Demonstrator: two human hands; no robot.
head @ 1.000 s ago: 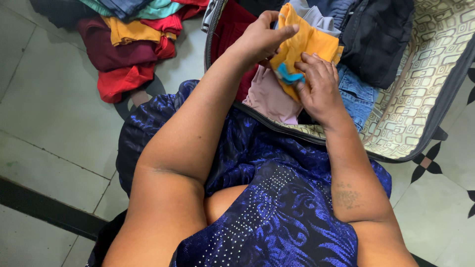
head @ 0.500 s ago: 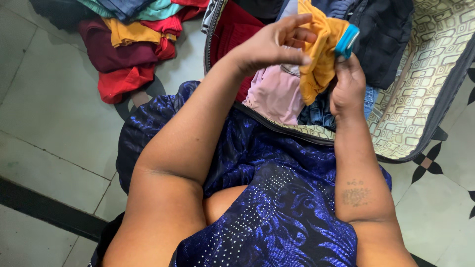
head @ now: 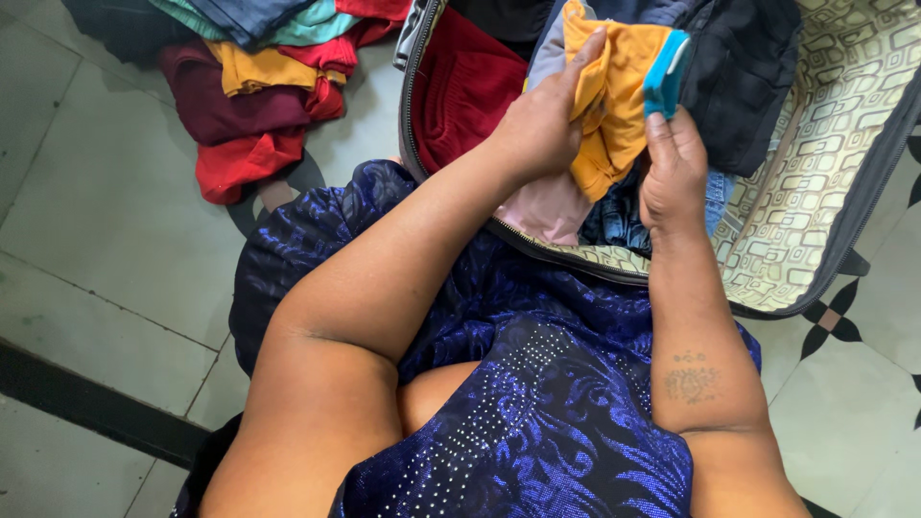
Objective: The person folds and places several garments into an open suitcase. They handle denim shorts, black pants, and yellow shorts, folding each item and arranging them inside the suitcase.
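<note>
My left hand (head: 542,120) grips the left side of a yellow-orange garment (head: 614,105) with a blue trim, held up over an open suitcase (head: 815,221). My right hand (head: 674,168) pinches the garment's right side just below the blue trim. Under the garment lie a pink cloth (head: 552,211) and a piece of blue denim (head: 614,221) inside the suitcase. A dark red garment (head: 470,86) fills the suitcase's left part and black clothes (head: 743,77) lie at its back.
A heap of clothes (head: 259,86) in red, maroon, yellow and teal lies on the tiled floor to the left of the suitcase. My lap is covered by a blue patterned dress (head: 537,412). A dark strip (head: 96,408) crosses the floor at lower left.
Both hands lifted the yellow-orange garment from the suitcase contents and turned it upright; the pink cloth beneath it became visible.
</note>
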